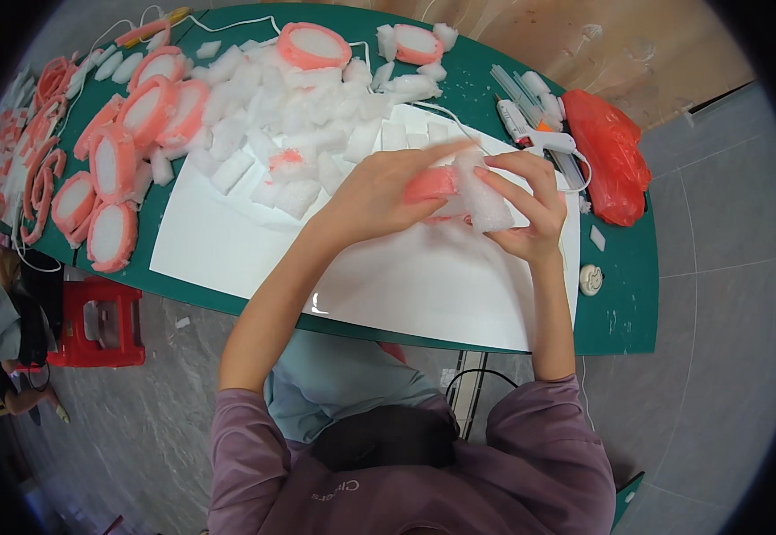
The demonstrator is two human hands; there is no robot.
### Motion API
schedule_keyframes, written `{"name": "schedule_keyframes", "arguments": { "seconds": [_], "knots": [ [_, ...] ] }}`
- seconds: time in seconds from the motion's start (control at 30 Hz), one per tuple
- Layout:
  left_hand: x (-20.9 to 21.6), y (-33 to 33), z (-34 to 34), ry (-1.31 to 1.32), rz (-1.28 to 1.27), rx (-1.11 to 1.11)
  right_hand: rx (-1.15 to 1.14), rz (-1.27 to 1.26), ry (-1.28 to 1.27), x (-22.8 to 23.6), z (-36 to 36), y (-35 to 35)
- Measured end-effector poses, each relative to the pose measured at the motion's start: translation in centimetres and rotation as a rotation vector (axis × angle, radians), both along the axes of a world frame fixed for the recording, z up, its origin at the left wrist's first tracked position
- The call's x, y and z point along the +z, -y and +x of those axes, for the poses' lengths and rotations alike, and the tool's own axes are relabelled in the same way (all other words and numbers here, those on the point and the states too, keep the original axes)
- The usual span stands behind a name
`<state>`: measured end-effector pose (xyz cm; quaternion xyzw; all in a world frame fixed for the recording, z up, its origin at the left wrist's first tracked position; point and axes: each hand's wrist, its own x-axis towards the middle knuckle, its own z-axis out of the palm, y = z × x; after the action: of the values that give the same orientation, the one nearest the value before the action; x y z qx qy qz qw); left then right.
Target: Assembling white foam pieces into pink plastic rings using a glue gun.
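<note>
A green-topped table (630, 303) stands on a grey floor (718, 223) marked with pale, thin joint lines. Beyond its far edge, at upper right, is a light-brown, wood-toned panel (628, 58). A red plastic stool (94, 352) stands at left, beside the table. The light is fairly even.

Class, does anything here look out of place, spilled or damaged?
Yes: a white scrap lies on the floor, right of the red stool. It looks stray, perhaps dropped, because similar pieces are heaped on the table.
</note>
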<state>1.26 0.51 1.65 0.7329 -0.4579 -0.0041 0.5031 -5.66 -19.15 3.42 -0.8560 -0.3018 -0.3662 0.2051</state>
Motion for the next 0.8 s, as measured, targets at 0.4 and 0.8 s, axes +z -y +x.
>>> {"name": "schedule_keyframes", "arguments": {
  "seconds": [0.4, 0.8],
  "knots": [
    [-2.3, -0.7, 1.0, -0.084, 0.057, 0.099, -0.042, 0.008, -0.065, 0.2, -0.1, 0.1],
    [-2.3, -0.9, 1.0, -0.269, 0.159, 0.122, 0.013, 0.097, -0.05, -0.5, 0.7, -1.0]
  ]
}}
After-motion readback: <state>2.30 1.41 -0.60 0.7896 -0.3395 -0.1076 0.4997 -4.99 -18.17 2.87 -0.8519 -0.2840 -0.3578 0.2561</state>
